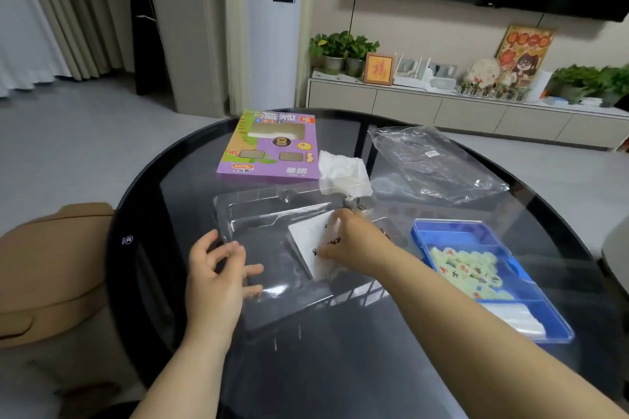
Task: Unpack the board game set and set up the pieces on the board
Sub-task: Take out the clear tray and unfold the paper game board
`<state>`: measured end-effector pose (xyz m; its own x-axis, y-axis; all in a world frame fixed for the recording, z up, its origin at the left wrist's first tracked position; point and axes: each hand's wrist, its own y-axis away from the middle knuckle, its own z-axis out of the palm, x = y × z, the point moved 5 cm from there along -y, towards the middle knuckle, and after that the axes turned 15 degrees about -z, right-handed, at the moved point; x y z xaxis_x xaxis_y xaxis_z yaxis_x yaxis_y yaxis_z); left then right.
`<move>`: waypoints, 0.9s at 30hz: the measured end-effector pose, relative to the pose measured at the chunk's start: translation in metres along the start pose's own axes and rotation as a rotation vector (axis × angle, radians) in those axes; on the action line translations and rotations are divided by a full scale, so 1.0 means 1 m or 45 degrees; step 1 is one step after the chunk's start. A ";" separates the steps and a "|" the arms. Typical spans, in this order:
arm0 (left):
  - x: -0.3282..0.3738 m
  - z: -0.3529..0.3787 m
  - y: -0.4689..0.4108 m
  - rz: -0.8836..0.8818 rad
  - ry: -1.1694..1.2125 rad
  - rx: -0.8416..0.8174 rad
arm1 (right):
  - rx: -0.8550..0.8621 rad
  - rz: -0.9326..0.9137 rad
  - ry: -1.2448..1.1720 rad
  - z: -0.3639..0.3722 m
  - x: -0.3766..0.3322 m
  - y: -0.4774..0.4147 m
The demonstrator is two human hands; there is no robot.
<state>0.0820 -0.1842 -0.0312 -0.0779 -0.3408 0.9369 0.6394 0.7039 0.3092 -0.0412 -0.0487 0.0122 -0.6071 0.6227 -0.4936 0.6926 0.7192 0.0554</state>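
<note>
- The folded white sheet (311, 238), most likely the paper board, lies inside the clear plastic tray (265, 218) at the middle of the table (340, 367), and the next move turns on lifting it out
- From the right hand (354, 241) the uncovered part of the sheet runs out toward 9 o'clock; its long edge runs roughly from 11 to 5 o'clock, skewed against the tray's walls
- The right hand is plainly the nearer one: it lies over the sheet's 3 o'clock side with bent fingers, thumb against the paper's face; I cannot tell whether the fingers have closed round an edge
- The left hand (218, 269) sits at the tray's 9 o'clock rim, fingers spread and loose, touching the plastic and pinching nothing; it looks placed to steady the tray
- The sheet is flat, white and thin, with small black print near the thumb; it should bend easily if lifted by one corner
- The pieces (473, 269), pale green discs with red and dark characters, are heaped in the blue case (452, 235) at 3 o'clock of the tray, none laid out yet
- The purple box (269, 146) lies at 12 o'clock, crumpled white paper (343, 168) just beside it, a clear bag (435, 160) at 2 o'clock
</note>
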 end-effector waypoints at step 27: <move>0.003 -0.004 -0.008 -0.179 0.082 -0.080 | 0.448 -0.037 -0.672 -0.033 -0.002 0.023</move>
<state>0.0803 -0.1932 -0.0317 -0.1220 -0.4738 0.8722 0.6724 0.6069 0.4237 -0.0369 -0.0234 0.0431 -0.4160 0.3042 -0.8570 0.8198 0.5334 -0.2085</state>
